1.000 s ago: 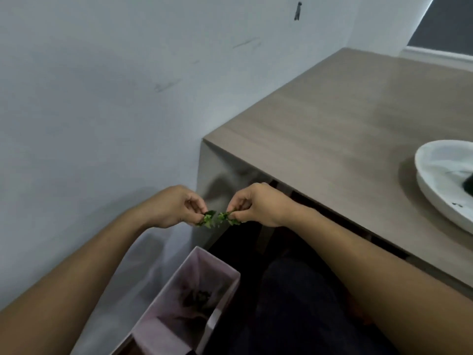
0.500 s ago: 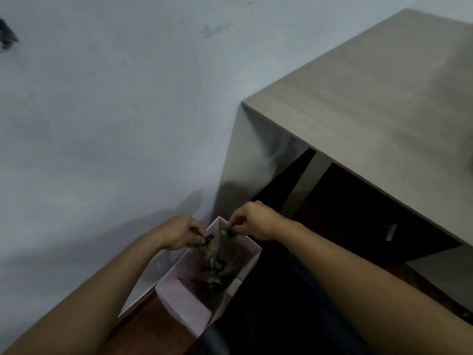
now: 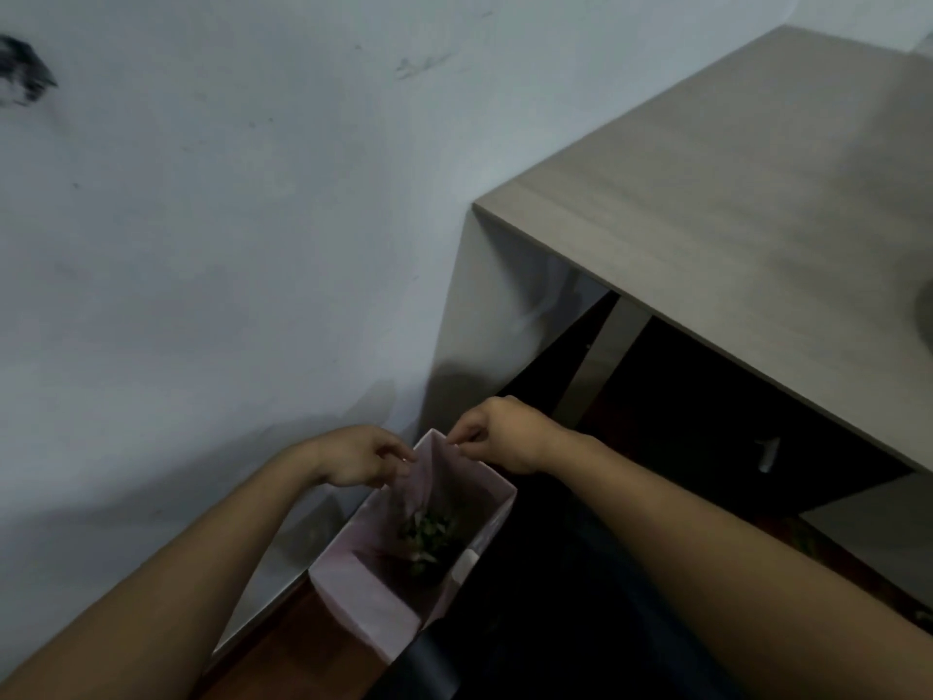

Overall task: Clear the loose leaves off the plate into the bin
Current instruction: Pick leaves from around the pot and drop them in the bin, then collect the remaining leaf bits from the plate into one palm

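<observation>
— Leaves found lying at bottom of bin. Plate out of view.
— Left hand and right hand noted above rim, fingertips pinched, nothing visibly held. Remainder unverifiable.

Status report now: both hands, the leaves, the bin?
Left hand and right hand over the bin, fingers pinched, nothing seen in them. Leaves lie inside the bin. Nothing in the way.
</observation>
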The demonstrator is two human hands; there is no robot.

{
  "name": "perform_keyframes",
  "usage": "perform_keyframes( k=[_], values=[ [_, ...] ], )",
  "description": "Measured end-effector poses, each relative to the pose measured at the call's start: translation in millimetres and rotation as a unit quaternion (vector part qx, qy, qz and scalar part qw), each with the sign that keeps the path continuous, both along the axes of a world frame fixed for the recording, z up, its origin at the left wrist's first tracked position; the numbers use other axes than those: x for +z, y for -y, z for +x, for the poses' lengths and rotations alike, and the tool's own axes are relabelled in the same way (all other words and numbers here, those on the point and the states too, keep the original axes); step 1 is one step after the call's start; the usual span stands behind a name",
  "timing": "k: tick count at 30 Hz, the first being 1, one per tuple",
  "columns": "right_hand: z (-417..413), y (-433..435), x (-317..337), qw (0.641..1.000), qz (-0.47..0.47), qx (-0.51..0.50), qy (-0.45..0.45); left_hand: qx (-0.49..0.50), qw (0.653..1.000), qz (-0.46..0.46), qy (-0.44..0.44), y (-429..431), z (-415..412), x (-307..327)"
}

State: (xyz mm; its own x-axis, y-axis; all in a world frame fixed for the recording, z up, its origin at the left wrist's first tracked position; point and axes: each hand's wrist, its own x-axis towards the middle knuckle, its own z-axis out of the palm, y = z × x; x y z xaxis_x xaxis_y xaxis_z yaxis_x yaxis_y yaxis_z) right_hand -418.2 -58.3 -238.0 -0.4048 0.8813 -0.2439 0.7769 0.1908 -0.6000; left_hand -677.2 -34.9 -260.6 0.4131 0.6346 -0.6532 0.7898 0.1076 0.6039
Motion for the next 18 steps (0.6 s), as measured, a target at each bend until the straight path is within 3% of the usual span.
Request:
perform_keyframes(
  k=[9, 18],
  values=[
    [26, -2, 38, 0.997, -0.011, -0.029, -0.072, 0.003, 0.999, 0.039, 0.016, -9, 30, 62],
    [92, 16, 170, 0.994, 0.092, -0.021, -0.063, -0.014, 0.979, 0.170, 0.113, -33, 87, 184]
  ],
)
